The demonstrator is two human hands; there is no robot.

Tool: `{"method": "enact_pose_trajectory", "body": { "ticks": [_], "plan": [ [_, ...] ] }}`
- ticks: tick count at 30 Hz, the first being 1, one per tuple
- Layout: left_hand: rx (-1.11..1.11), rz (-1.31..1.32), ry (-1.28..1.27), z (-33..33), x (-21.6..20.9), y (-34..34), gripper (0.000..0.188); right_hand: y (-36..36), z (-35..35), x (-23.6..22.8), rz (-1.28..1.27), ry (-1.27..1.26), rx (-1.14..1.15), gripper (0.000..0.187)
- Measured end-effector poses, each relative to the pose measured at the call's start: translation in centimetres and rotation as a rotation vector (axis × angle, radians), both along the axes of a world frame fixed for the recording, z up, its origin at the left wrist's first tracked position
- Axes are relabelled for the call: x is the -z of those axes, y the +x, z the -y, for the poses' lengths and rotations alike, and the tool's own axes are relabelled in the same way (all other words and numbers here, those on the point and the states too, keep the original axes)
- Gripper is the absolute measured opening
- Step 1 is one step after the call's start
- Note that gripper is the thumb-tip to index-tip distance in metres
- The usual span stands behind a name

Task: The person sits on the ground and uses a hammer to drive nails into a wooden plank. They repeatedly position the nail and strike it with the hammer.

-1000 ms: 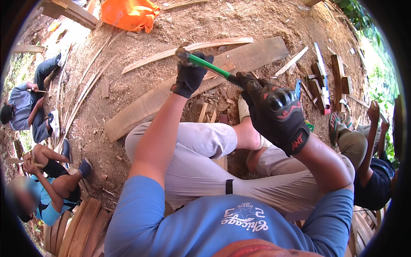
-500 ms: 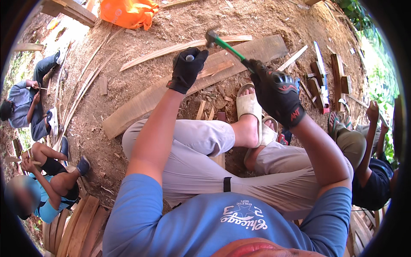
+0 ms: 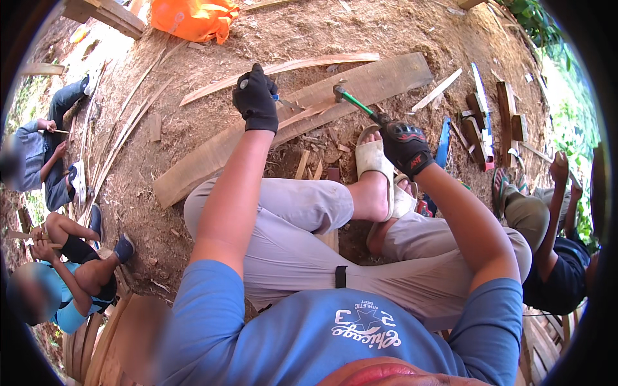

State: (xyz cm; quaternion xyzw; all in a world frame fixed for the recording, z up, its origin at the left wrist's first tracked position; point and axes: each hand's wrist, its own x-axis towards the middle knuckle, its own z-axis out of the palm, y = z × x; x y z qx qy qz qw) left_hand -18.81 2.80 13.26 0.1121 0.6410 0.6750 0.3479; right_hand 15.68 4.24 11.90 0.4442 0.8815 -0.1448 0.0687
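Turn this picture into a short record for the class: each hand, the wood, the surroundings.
left hand: black-gloved, closed around a chisel-like tool, mostly hidden
right hand: black-gloved, gripping a green-handled hammer
hammer head: over the wide plank in view; contact unclear
thin wood piece: across the plank in view
surroundings: orange bag beyond; other people at both sides

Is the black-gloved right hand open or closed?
Closed: the black-gloved right hand grips the green-handled metal hammer by its dark end.
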Motion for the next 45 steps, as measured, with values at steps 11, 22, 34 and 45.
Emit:
{"method": "enact_pose_trajectory", "body": {
  "ticks": [11, 22, 34, 45],
  "plan": [
    [0.473, -0.419, 0.069, 0.5, 0.1, 2.7, 0.041, 0.4, 0.0, -0.1, -0.049, -0.034, 0.032, 0.032],
    [0.604, -0.485, -0.001, 1.1, -0.7, 3.2, 0.042, 0.1, 0.1, -0.8, -0.048, -0.068, 0.066, 0.032],
    [0.615, -0.607, -0.021, 1.1, -0.3, 3.1, 0.04, -0.3, 0.1, -1.7, -0.071, -0.133, 0.123, 0.024],
    [0.62, -0.594, -0.024, 1.3, -0.3, 2.8, 0.04, -0.2, -0.1, -0.5, -0.056, -0.104, 0.071, 0.028]
  ]
}}
